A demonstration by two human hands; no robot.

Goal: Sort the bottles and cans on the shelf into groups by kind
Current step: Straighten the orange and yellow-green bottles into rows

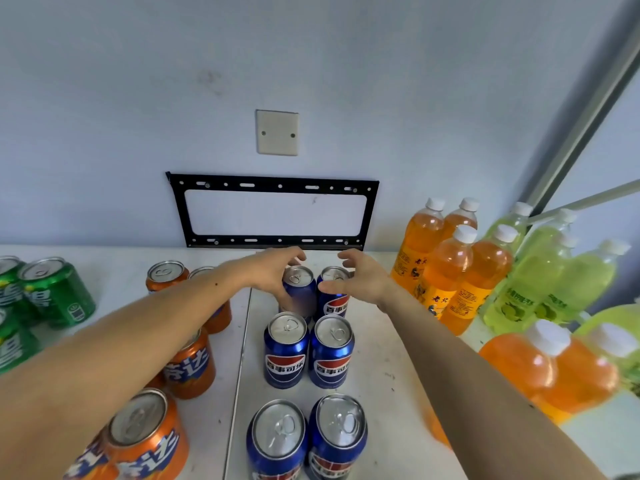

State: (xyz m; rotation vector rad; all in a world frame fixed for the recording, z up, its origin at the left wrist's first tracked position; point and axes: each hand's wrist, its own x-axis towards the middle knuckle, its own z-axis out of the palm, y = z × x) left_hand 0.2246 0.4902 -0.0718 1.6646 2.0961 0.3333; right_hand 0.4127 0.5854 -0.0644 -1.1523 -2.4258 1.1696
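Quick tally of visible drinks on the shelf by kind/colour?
Blue cans: 6
Orange cans: 5 visible, some behind the left arm
Green cans: 4, partly cut off
Orange bottles: 6
Yellow-green bottles: at least 5, overlapping
Total: about 26

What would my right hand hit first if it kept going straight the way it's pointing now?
Probably the back right blue Pepsi can: the right hand hovers open at its top, fingers aimed left over it. Beyond stands the left hand's can. Depth is unclear.

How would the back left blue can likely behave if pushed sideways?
The back left blue can stands upright, taller than wide, so a high push might tip it. Its tab looks unopened, so it is probably full and heavy. The neighbouring blue can would likely block it.
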